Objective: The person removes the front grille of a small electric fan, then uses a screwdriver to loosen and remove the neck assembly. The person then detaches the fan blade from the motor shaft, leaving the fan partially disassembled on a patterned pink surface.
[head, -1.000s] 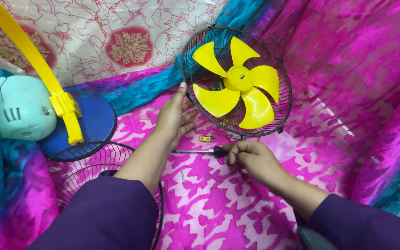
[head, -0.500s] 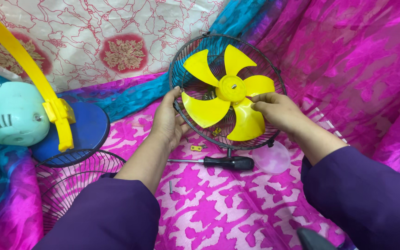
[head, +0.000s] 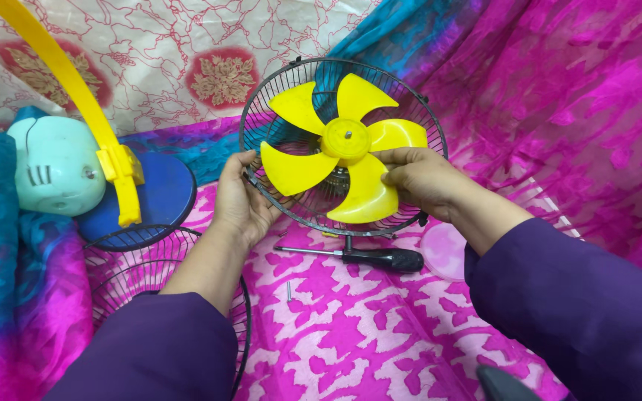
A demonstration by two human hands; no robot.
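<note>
Yellow five-bladed plastic fan blade point(head: 339, 148) seated in round black wire guard point(head: 410, 111), held upright. Lower-right blade pinched by right hand point(head: 419, 178); guard's left rim clasped by left hand point(head: 241, 202). Black-handled screwdriver point(head: 369, 257) lying below guard.

Light was bright, even, diffuse; source couldn't be told. Shadows were soft: faint one under the screwdriver point(head: 365, 257) at 6 o'clock, darker patch below the fan guard point(head: 410, 111). No hard glare, only a mild sheen on the yellow blades point(head: 295, 167) and pale motor housing point(head: 57, 174) at 9. Centre was sharp. Purple sleeves point(head: 574, 312) at 5 and 7 were soft. Slight wide-angle stretch showed at the edges.
</note>
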